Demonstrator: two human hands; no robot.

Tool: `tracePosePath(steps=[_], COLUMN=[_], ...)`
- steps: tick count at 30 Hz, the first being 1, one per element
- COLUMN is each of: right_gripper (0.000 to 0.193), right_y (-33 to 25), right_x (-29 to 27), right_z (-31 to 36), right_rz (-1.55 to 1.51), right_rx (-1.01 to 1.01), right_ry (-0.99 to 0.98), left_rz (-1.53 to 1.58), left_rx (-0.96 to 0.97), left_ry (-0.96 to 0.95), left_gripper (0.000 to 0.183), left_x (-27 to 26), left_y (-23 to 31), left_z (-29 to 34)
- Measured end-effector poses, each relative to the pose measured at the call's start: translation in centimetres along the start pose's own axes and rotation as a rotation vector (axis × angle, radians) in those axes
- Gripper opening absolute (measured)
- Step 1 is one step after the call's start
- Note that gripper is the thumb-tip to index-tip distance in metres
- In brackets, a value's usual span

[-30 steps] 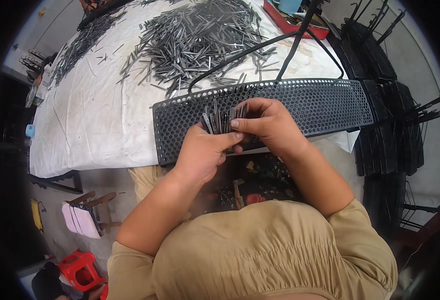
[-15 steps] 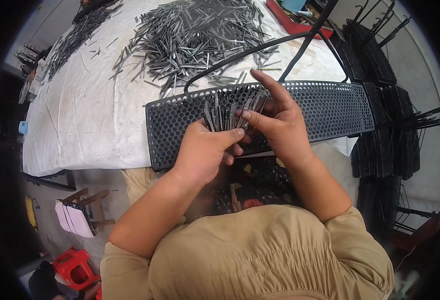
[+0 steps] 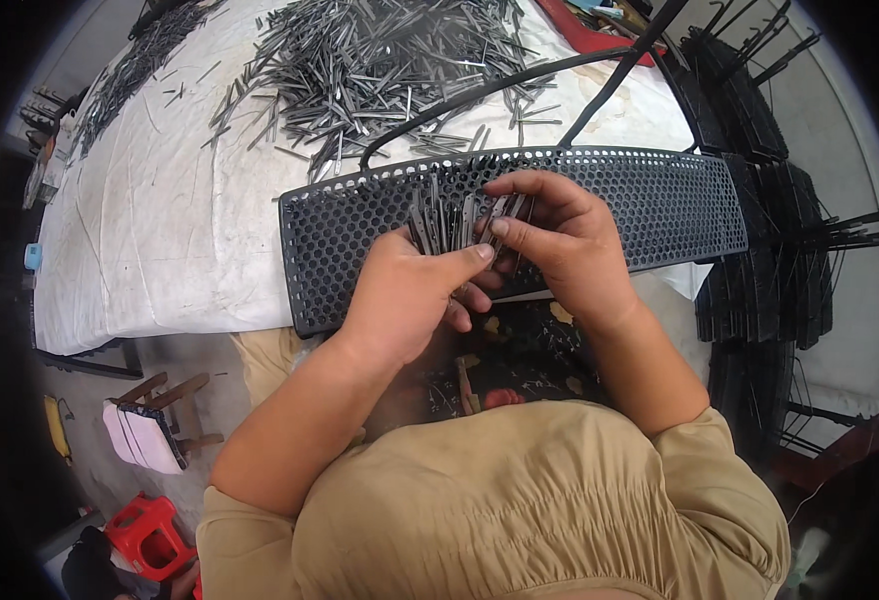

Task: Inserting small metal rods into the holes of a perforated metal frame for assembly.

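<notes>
A fanned bunch of thin dark metal strips [image 3: 444,222] stands upright in my left hand [image 3: 397,288], its thumb pressed across their lower ends. My right hand [image 3: 572,243] pinches more of these strips between thumb and curled index finger, right beside the left bunch. Both hands are over a black perforated rack [image 3: 660,205] with round holes and bent black rods [image 3: 490,92] rising from its far side. Several short dark pieces show along the rack's far edge, behind my hands. The lower ends of the strips are partly hidden by my fingers.
A large heap of loose strips [image 3: 380,70] lies on the white-covered table [image 3: 180,255], with another pile [image 3: 135,65] at the far left. Stacked black racks [image 3: 765,250] stand at the right. A pink-topped stool [image 3: 140,435] and a red plastic stool [image 3: 150,537] are lower left.
My right index finger, raised and stretched out before, is now curled down over the strips. The left hand keeps its bunch. The whole view has shifted slightly.
</notes>
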State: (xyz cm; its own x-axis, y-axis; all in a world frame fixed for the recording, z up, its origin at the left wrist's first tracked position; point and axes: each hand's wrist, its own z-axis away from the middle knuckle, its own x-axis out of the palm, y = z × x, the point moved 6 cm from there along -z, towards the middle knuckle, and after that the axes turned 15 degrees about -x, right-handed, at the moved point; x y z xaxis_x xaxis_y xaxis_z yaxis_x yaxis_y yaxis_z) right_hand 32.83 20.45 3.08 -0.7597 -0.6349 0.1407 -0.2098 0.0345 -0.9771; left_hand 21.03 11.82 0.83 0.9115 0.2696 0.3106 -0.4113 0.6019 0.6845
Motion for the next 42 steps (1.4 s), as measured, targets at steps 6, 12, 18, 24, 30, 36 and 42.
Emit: tracePosePath(steps=[6,12,18,24,30,36,42], right_gripper=[0.022,0.017,0.017,0.017,0.019,0.019,0.020], right_y=[-1.2,-2.4,-2.4,-2.7,-2.0,-1.8,-1.8], right_x=[-4.3,-6.1,-5.8,-5.6,-5.8,-5.9,-6.0], right_z=[-2.0,-3.3,-3.3,-3.4,-3.6,-3.6,-3.9], right_rz=[0.250,0.879,0.960,1.000,0.992,0.970,0.948], right_rx=[-0.258,-0.663,-0.695,-0.735,-0.705,-0.743,-0.722], right_ry=[0.164,0.202,0.160,0.136,0.087,0.024,-0.052], left_rz=[0.021,-0.005,0.000,0.001,-0.010,-0.010,0.007], left_rx=[-0.014,-0.009,-0.007,0.015,0.037,0.043,0.040], left_ry=[0.044,0.026,0.027,0.029,0.022,0.028,0.024], left_gripper=[0.016,0.017,0.015,0.016,0.016,0.016,0.014], left_x=[-0.5,-0.4,-0.2,-0.3,-0.2,-0.3,-0.4], left_y=[-0.4,-0.2,0.0,0.0,0.0,0.0,-0.1], left_z=[-0.3,0.0,-0.1,0.0,-0.1,0.0,0.0])
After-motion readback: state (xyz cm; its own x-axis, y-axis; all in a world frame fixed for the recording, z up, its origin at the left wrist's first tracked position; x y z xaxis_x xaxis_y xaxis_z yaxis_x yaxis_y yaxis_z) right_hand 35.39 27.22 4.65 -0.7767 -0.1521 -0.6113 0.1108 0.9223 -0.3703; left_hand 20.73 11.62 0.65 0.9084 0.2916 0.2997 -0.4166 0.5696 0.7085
